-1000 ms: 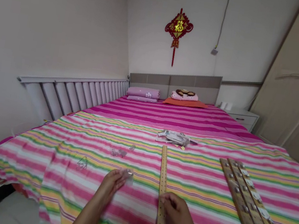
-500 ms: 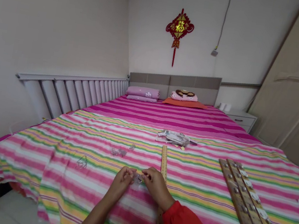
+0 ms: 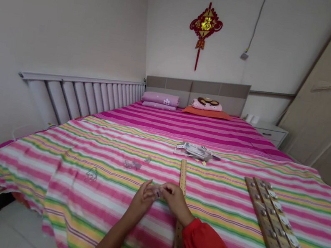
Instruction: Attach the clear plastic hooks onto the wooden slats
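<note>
A small clear plastic bag (image 3: 157,191) with something dark and shiny in it is between my hands, above the striped sheet. My right hand (image 3: 173,197) pinches the bag between thumb and fingertips. My left hand (image 3: 142,199) has its fingers around the bag's other side, with the index finger raised. What exactly lies inside the bag is too small to make out. Beside my right hand, a narrow wooden strip with holes (image 3: 183,178) runs under my right forearm. Several crumpled clear bags (image 3: 132,164) lie beyond my left hand.
Wooden strips with rows of metal pieces and white discs (image 3: 272,226) lie at the right. A pile of plastic packets (image 3: 197,151) rests farther up the bed. Thin wire-like loops (image 3: 91,174) lie at the left. A white radiator (image 3: 87,96) lines the left wall.
My left hand has turned, its fingers looser and its index finger lifted. The small bag has risen slightly and sits closer to my right fingers. The camera view has shifted a little.
</note>
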`<move>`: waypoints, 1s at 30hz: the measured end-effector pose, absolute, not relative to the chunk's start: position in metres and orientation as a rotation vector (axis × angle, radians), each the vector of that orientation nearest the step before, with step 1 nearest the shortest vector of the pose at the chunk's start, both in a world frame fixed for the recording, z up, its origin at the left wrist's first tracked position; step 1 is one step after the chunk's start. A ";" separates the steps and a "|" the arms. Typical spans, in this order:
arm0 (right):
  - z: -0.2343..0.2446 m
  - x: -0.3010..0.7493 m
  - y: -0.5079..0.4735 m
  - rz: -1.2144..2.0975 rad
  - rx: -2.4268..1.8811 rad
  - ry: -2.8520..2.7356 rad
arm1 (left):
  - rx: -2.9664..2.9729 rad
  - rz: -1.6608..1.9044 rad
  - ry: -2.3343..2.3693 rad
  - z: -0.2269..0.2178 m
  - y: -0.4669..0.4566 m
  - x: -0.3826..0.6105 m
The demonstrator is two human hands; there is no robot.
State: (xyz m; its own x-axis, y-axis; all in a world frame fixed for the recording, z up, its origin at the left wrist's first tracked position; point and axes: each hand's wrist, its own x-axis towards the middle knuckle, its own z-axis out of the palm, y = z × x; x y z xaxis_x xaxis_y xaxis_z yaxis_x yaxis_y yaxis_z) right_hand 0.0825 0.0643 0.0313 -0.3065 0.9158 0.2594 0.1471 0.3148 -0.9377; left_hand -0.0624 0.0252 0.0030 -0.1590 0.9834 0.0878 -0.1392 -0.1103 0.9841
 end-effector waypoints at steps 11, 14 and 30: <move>0.044 0.115 0.052 1.326 -1.024 -1.407 | 1.073 1.430 1.296 0.018 0.021 -0.053; 0.041 0.132 0.036 1.403 -1.070 -1.312 | 0.976 1.293 1.201 0.030 0.016 -0.041; -0.010 0.160 -0.005 1.382 -1.150 -0.919 | 1.000 1.235 1.259 -0.010 0.007 0.020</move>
